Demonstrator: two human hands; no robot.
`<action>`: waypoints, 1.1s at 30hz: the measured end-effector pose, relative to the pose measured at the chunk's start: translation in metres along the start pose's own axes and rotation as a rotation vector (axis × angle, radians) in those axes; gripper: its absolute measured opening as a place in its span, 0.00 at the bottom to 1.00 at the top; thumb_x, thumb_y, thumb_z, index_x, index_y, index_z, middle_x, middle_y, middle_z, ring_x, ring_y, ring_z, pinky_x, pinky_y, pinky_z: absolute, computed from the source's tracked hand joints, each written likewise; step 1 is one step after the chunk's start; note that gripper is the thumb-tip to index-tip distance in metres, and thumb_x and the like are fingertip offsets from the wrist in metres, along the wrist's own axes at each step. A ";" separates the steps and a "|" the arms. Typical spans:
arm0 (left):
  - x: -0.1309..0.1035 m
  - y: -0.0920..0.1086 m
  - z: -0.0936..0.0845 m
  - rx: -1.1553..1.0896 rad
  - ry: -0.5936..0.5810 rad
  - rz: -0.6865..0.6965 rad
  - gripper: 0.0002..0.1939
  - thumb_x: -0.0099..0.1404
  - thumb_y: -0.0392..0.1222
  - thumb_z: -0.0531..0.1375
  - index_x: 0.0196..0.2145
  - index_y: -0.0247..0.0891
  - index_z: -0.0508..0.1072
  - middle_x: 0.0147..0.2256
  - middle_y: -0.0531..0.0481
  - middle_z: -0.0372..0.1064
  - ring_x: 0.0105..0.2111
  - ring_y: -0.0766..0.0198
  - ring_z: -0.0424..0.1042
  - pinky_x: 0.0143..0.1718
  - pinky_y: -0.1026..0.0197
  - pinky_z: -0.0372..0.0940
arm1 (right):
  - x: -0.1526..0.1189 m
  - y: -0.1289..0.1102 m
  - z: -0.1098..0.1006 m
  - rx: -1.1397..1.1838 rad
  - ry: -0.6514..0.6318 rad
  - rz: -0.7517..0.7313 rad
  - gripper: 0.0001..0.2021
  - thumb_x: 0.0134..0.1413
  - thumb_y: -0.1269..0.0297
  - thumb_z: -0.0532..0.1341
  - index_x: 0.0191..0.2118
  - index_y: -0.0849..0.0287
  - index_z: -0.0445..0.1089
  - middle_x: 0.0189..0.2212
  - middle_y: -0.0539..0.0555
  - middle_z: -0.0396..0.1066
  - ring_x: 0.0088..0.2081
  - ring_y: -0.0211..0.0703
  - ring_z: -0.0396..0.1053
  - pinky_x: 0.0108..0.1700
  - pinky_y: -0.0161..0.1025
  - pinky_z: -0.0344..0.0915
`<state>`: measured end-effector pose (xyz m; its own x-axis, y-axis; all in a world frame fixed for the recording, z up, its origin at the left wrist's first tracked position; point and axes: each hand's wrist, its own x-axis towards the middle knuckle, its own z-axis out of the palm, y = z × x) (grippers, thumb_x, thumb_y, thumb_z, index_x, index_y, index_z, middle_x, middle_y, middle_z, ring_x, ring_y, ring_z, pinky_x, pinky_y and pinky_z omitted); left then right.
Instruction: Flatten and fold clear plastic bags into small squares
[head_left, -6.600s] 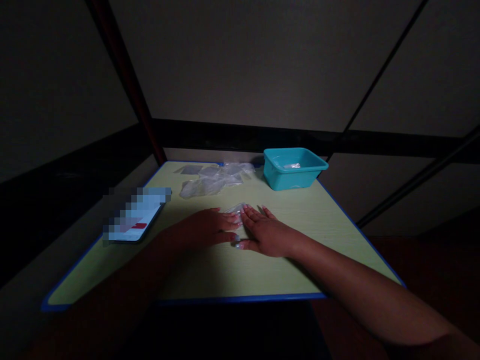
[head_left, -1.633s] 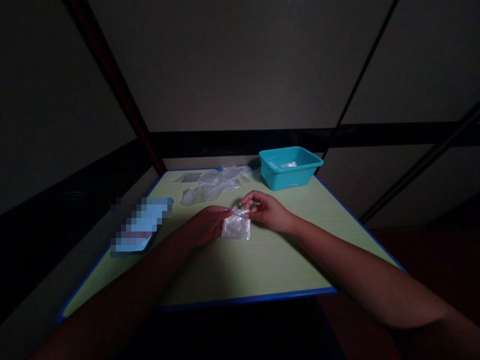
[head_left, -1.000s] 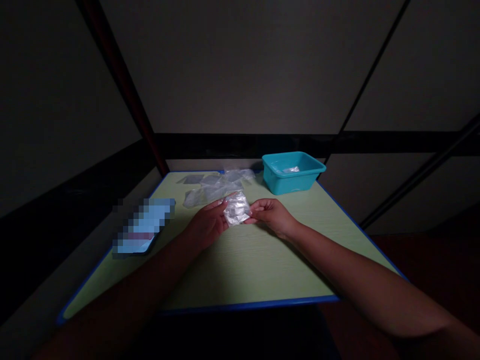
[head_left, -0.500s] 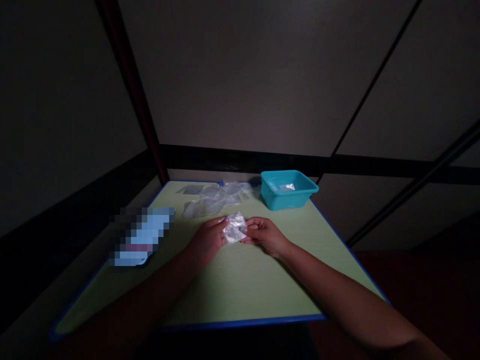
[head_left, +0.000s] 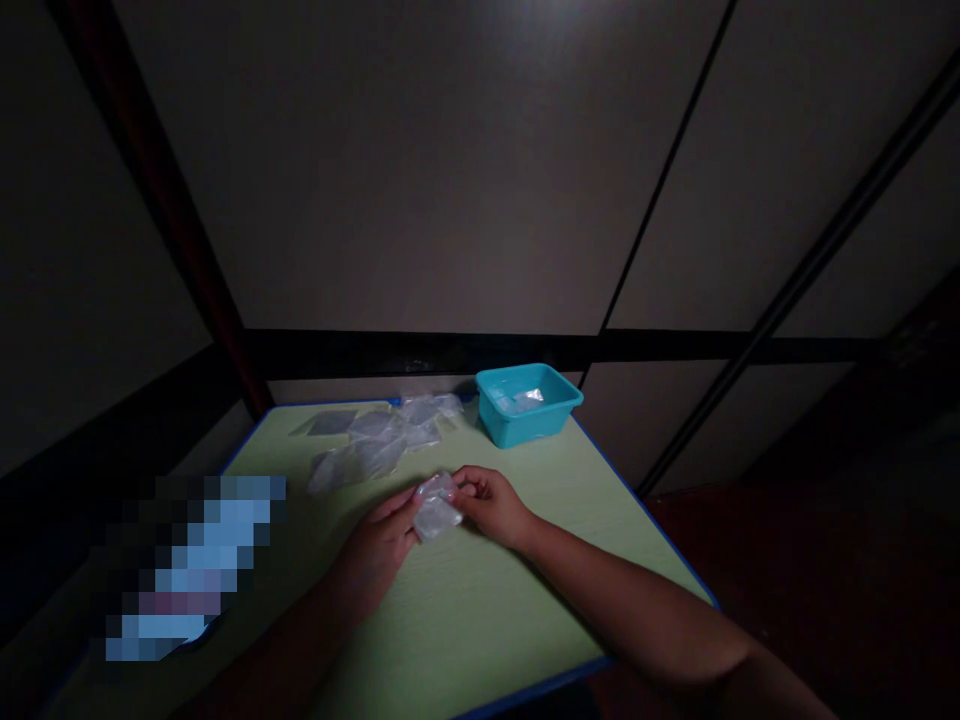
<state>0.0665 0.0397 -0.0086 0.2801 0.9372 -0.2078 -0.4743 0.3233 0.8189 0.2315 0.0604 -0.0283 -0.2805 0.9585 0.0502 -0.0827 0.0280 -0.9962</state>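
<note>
A small folded clear plastic bag (head_left: 436, 516) is held above the table between both hands. My left hand (head_left: 386, 540) grips its left side, thumb on top. My right hand (head_left: 491, 503) pinches its right edge, with the fingers curled. Farther back on the table lie several flat clear plastic bags (head_left: 375, 432), overlapping in a loose spread. A turquoise plastic basin (head_left: 525, 425) stands behind my right hand, with shiny clear plastic (head_left: 529, 398) inside it.
The pale green table (head_left: 480, 620) has a blue edge. A blurred-out, light blue object (head_left: 217, 545) is at its left side. Behind the table rises a panelled wall (head_left: 420, 200) with dark strips.
The view has turned to the right, so everything sits farther left in the picture. The plastic bag in my hands looks more folded over, and both hands still hold it.
</note>
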 end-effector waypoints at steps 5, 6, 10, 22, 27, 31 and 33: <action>-0.001 -0.001 0.001 -0.018 -0.001 -0.056 0.22 0.45 0.45 0.71 0.38 0.34 0.77 0.43 0.41 0.75 0.52 0.47 0.67 0.55 0.52 0.60 | -0.002 -0.001 0.001 0.026 0.008 -0.034 0.23 0.37 0.44 0.68 0.26 0.60 0.65 0.17 0.44 0.62 0.18 0.30 0.54 0.23 0.32 0.49; 0.000 -0.002 0.000 -0.024 0.005 -0.065 0.22 0.45 0.45 0.70 0.38 0.34 0.77 0.44 0.40 0.75 0.53 0.46 0.66 0.56 0.51 0.59 | -0.002 -0.001 0.001 0.027 0.010 -0.037 0.23 0.37 0.44 0.68 0.25 0.60 0.65 0.17 0.44 0.62 0.19 0.30 0.54 0.24 0.32 0.49; 0.007 -0.007 -0.011 -0.058 0.032 -0.074 0.22 0.49 0.46 0.69 0.40 0.33 0.75 0.50 0.37 0.70 0.57 0.44 0.61 0.59 0.47 0.54 | -0.005 -0.014 -0.006 0.016 0.064 -0.059 0.23 0.37 0.44 0.68 0.25 0.60 0.65 0.16 0.44 0.61 0.19 0.30 0.53 0.24 0.32 0.49; 0.011 -0.005 -0.029 -0.023 -0.183 -0.212 0.32 0.53 0.61 0.64 0.51 0.40 0.71 0.60 0.41 0.59 0.61 0.45 0.54 0.63 0.46 0.43 | 0.052 -0.124 -0.126 -0.476 0.473 -0.066 0.18 0.47 0.49 0.64 0.25 0.59 0.62 0.19 0.46 0.66 0.21 0.33 0.65 0.28 0.33 0.67; 0.011 -0.003 -0.030 -0.008 -0.169 -0.219 0.33 0.54 0.61 0.62 0.52 0.39 0.70 0.60 0.40 0.59 0.60 0.45 0.56 0.63 0.47 0.45 | 0.088 -0.116 -0.157 -0.682 0.418 0.186 0.16 0.43 0.56 0.69 0.21 0.61 0.65 0.13 0.49 0.65 0.17 0.38 0.67 0.22 0.34 0.66; 0.011 -0.004 -0.035 0.015 -0.195 -0.252 0.31 0.57 0.60 0.60 0.52 0.39 0.70 0.59 0.39 0.59 0.58 0.46 0.60 0.62 0.48 0.48 | 0.105 -0.101 -0.158 -0.848 0.342 0.346 0.12 0.46 0.59 0.69 0.25 0.62 0.69 0.16 0.52 0.69 0.22 0.42 0.71 0.27 0.35 0.67; 0.011 -0.005 -0.037 0.014 -0.205 -0.270 0.31 0.56 0.61 0.61 0.51 0.39 0.71 0.59 0.39 0.60 0.57 0.47 0.62 0.61 0.48 0.49 | 0.113 -0.097 -0.155 -0.912 0.296 0.418 0.11 0.51 0.59 0.66 0.31 0.64 0.71 0.24 0.54 0.73 0.28 0.43 0.73 0.31 0.38 0.69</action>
<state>0.0413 0.0536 -0.0349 0.5572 0.7714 -0.3075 -0.3486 0.5534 0.7565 0.3561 0.2104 0.0627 0.1348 0.9689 -0.2073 0.7547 -0.2360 -0.6122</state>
